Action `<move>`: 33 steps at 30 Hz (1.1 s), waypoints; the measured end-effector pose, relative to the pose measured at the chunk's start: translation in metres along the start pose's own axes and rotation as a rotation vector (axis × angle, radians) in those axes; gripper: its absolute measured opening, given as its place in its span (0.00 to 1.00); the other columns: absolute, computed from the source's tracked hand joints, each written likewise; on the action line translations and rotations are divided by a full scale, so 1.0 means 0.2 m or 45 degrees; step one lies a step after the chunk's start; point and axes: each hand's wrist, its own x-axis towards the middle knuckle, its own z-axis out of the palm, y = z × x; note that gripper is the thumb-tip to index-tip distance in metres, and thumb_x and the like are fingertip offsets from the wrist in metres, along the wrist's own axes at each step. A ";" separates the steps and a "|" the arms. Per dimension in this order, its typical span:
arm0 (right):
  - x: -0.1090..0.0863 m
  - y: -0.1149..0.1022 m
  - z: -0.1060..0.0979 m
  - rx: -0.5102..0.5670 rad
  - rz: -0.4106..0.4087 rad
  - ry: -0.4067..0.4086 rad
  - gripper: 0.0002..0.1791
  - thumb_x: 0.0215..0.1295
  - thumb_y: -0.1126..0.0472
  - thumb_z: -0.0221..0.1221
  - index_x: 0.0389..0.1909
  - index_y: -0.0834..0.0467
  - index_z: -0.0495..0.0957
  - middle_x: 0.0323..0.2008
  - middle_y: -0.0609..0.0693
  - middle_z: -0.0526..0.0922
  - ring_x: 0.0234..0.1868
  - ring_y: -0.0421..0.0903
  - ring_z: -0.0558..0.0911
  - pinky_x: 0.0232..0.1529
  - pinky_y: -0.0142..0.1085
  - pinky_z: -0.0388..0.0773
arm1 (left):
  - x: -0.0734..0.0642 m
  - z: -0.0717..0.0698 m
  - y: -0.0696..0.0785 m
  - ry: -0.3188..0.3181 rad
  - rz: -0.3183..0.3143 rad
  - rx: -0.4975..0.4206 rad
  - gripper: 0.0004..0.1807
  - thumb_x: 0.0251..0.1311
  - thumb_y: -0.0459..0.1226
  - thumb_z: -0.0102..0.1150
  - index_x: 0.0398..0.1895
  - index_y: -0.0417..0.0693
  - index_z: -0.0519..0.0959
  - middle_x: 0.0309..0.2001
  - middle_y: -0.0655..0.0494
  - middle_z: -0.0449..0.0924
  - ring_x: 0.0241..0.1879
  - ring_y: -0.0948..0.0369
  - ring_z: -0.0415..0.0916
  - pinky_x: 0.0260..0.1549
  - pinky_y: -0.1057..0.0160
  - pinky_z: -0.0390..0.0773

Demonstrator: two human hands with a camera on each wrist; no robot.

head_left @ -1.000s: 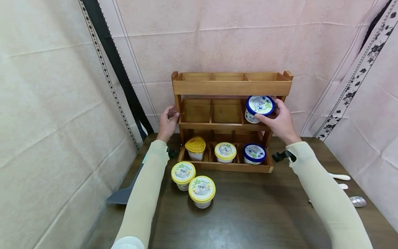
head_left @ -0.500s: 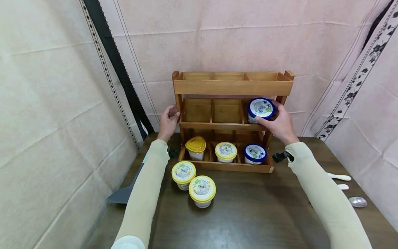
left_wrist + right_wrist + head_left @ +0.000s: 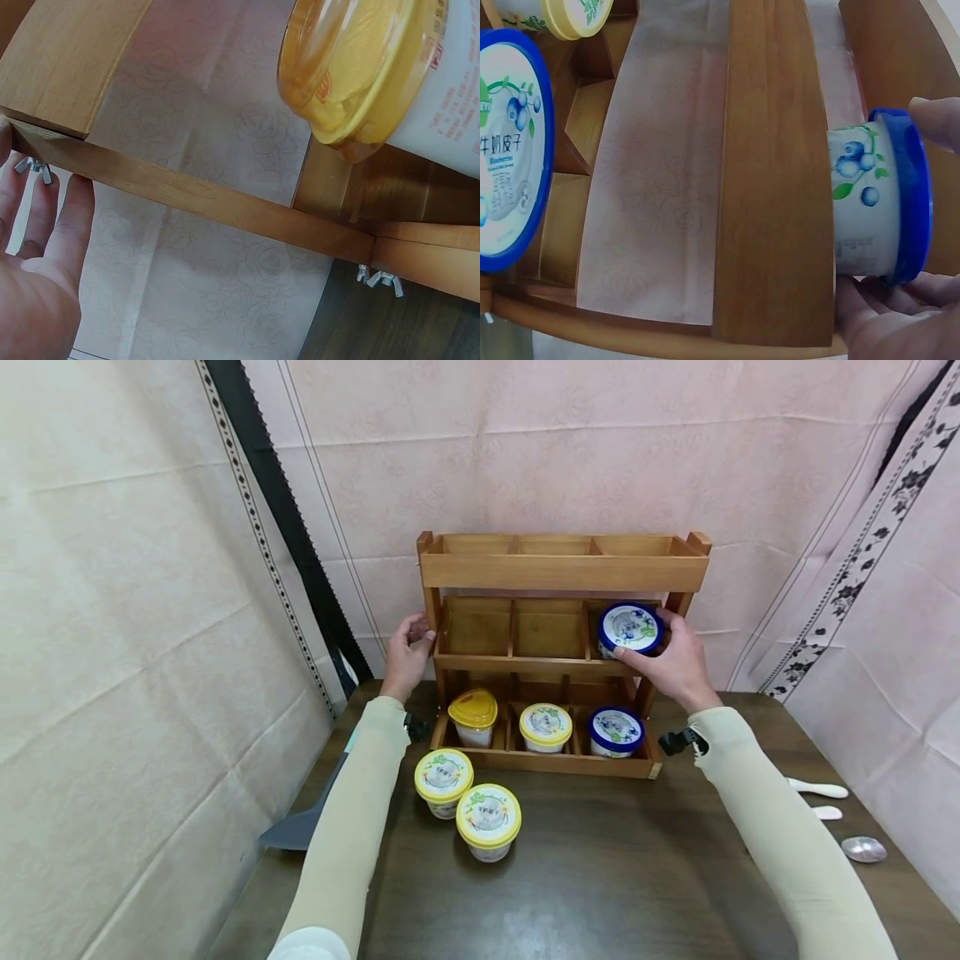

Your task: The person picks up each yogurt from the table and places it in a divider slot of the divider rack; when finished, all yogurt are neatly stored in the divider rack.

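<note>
In the head view, my right hand [image 3: 675, 664] holds a blue-lidded tub [image 3: 630, 628] in the right compartment of the rack's middle tier. The right wrist view shows this tub [image 3: 866, 199], printed with blueberries, behind the tier's front board, thumb and fingers at its lid. My left hand [image 3: 406, 656] grips the left side of the wooden three-tier rack [image 3: 562, 572]; in the left wrist view its fingers [image 3: 71, 225] meet the side post [image 3: 195, 195] beside a wing nut. The bottom tier bears a tub with a domed yellow lid [image 3: 472, 708], a yellow-lidded tub [image 3: 546, 725] and another blue-lidded tub [image 3: 616, 729].
Two yellow-lidded tubs [image 3: 487, 818] stand on the dark table [image 3: 600, 877] before the rack. White utensils [image 3: 817, 788] and a metal spoon [image 3: 864, 849] lie at the right. A grey-blue object [image 3: 292, 829] is partly hidden behind the left sleeve. Cloth walls [image 3: 562, 460] enclose the table.
The right hand has lowered the blue-lidded tub a little in the middle tier's right compartment, and its lid now sits lower. The left hand has stayed at the rack's side.
</note>
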 end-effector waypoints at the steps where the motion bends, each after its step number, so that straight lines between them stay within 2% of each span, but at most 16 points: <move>1: 0.00 0.00 0.00 0.003 -0.002 0.001 0.64 0.59 0.33 0.72 0.85 0.58 0.48 0.79 0.66 0.62 0.76 0.67 0.67 0.75 0.64 0.65 | 0.00 0.00 0.00 -0.002 -0.002 0.001 0.20 0.77 0.41 0.60 0.69 0.57 0.76 0.60 0.51 0.80 0.63 0.52 0.76 0.67 0.47 0.76; 10: -0.03 -0.04 -0.03 0.044 -0.041 0.044 0.61 0.60 0.33 0.72 0.83 0.60 0.54 0.78 0.65 0.64 0.76 0.66 0.68 0.77 0.61 0.65 | 0.00 0.00 0.00 0.003 -0.001 0.007 0.19 0.77 0.41 0.60 0.68 0.57 0.77 0.60 0.51 0.80 0.62 0.51 0.76 0.67 0.46 0.76; 16: -0.07 -0.06 -0.06 0.017 -0.113 0.087 0.57 0.60 0.36 0.73 0.81 0.60 0.58 0.77 0.63 0.66 0.77 0.63 0.68 0.78 0.58 0.65 | 0.00 0.00 0.00 0.001 -0.003 0.012 0.19 0.77 0.41 0.59 0.68 0.56 0.77 0.60 0.50 0.80 0.62 0.51 0.76 0.67 0.47 0.76; 23: -0.16 -0.13 -0.07 0.007 -0.221 0.094 0.53 0.61 0.41 0.75 0.80 0.58 0.61 0.77 0.60 0.67 0.78 0.62 0.68 0.76 0.59 0.66 | 0.01 0.00 0.00 0.006 0.019 0.005 0.20 0.77 0.40 0.59 0.69 0.54 0.77 0.60 0.49 0.80 0.61 0.51 0.76 0.67 0.46 0.76; 27: -0.21 -0.16 -0.04 0.035 -0.275 0.057 0.50 0.61 0.44 0.75 0.78 0.59 0.64 0.76 0.58 0.69 0.76 0.62 0.71 0.75 0.60 0.68 | 0.01 0.00 0.00 0.005 0.021 0.004 0.20 0.77 0.40 0.59 0.69 0.54 0.77 0.60 0.49 0.80 0.62 0.51 0.76 0.67 0.47 0.76; 33: -0.27 -0.19 0.05 0.077 -0.325 -0.067 0.48 0.62 0.47 0.75 0.78 0.58 0.65 0.76 0.58 0.70 0.75 0.61 0.71 0.72 0.61 0.71 | 0.01 0.00 -0.02 0.006 0.014 -0.001 0.19 0.77 0.40 0.60 0.68 0.54 0.77 0.60 0.49 0.80 0.61 0.51 0.77 0.66 0.47 0.77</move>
